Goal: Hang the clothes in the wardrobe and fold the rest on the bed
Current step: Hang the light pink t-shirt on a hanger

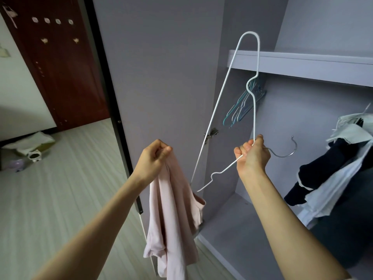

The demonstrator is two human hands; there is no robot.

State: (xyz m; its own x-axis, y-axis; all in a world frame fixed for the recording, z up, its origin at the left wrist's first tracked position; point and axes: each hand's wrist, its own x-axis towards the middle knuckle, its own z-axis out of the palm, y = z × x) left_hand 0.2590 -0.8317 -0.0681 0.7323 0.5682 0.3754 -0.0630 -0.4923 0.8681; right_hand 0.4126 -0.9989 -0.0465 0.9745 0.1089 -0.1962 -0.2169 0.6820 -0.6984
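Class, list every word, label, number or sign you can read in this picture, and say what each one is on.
None: no readable text anywhere in the picture.
Pink garment: no print or label showing.
White hanger: bare wire, no marking.
Red door: small stickers, too small and blurred to tell if they carry any writing.

2 hands (153,156), 1 white hanger (219,102), 1 pink garment (173,215), 1 hanger bunch (242,107)

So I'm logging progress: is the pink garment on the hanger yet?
Not yet. The pink garment hangs bunched from the left hand; the right hand holds the bare white wire hanger.
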